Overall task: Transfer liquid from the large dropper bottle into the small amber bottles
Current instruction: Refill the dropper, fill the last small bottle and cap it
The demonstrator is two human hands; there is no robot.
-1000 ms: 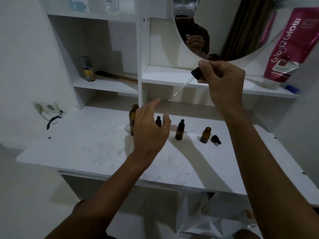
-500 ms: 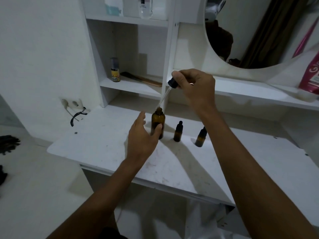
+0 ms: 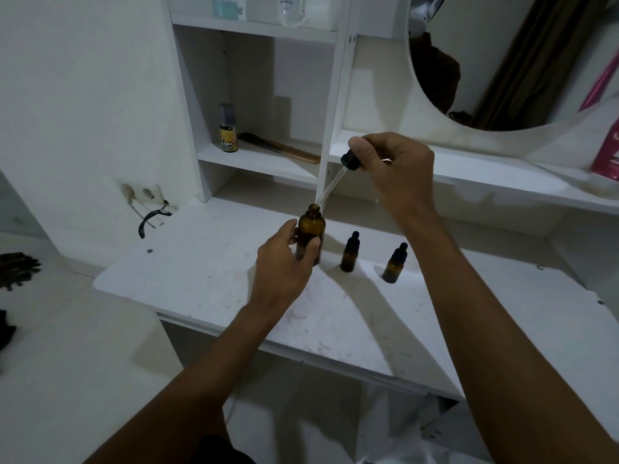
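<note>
Evidently we curled our left hand (image 3: 284,259) round the large dropper bottle (image 3: 311,234) to steady it while our right hand (image 3: 395,169) pinched the dropper (image 3: 350,160) by its cap, glass tip at that bottle's mouth, the two capped small amber bottles (image 3: 350,252) standing near its right side.

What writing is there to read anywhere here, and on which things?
Nothing reads for certain.
Yellow-label bottle: print too blurred.
Clear bottle up top: print too small.
Pink pack: letters cut off by the frame.
Large dropper bottle, small amber bottles: no label in view.
</note>
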